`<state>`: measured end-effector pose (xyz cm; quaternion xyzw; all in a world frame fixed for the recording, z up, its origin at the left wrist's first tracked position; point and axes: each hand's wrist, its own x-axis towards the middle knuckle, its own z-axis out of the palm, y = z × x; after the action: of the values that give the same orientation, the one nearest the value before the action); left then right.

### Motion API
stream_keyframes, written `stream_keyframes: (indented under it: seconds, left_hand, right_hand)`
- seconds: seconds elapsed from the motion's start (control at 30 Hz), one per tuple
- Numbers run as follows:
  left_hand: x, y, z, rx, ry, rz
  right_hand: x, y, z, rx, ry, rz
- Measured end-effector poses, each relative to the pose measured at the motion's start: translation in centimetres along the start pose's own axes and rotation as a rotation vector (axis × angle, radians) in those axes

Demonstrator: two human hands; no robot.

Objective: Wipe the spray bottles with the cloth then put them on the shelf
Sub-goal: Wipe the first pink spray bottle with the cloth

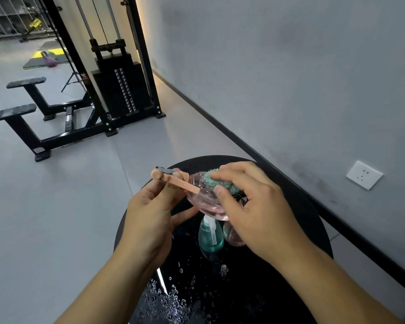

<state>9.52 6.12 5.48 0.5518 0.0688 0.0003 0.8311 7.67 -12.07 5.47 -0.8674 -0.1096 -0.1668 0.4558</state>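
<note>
A: Item one, pink spray bottle [205,202]. Location?

B: Held in the air above the round black bench [297,206], lying on its side. The left hand [150,213] has its grip closed around the neck and pump end, with the pink trigger head [173,180] sticking out past the fingers, away from the person.

A: Item two, cloth?

B: Teal cloth [218,182], bunched, pinched between the thumb and fingers of the right hand [253,206] and pressed on the bottle's upper shoulder, just beyond the left grip.

A: Items waiting?

B: Teal spray bottle [210,235] standing on the bench directly beneath the held one, and a second pink bottle [233,235] touching or just beside it, partly hidden under the right hand. Water droplets [166,298] lie on the bench nearer the person. No shelf in view.

A: Handling note for this step?

B: My judgement: keep the left grip firm at the neck, since a wet bottle would likely slip, and turn the body under the cloth so every side is covered. Work the cloth from the grip outward to the base. Afterwards set the bottle down clear of the droplets, or it would likely get wet again.
</note>
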Motion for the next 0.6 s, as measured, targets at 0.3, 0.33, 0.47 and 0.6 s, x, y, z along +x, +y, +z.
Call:
stream_keyframes:
  seconds: [0.3,0.33,0.47,0.6]
  left_hand:
    - [-0.18,0.13,0.2,-0.006,-0.009,0.02]
    - [-0.28,0.06,0.28,0.005,-0.009,0.019]
    - [-0.16,0.5,0.02,-0.017,0.001,0.032]
    - [-0.18,0.4,0.0,-0.027,-0.008,0.032]
  right_hand:
    - [0.11,0.75,-0.23,0.013,0.04,0.013]
    - [0.07,0.69,-0.26,0.004,0.017,0.0]
    - [0.35,0.71,-0.67,0.097,0.068,0.023]
    - [0.19,0.55,-0.5,0.165,0.131,0.044]
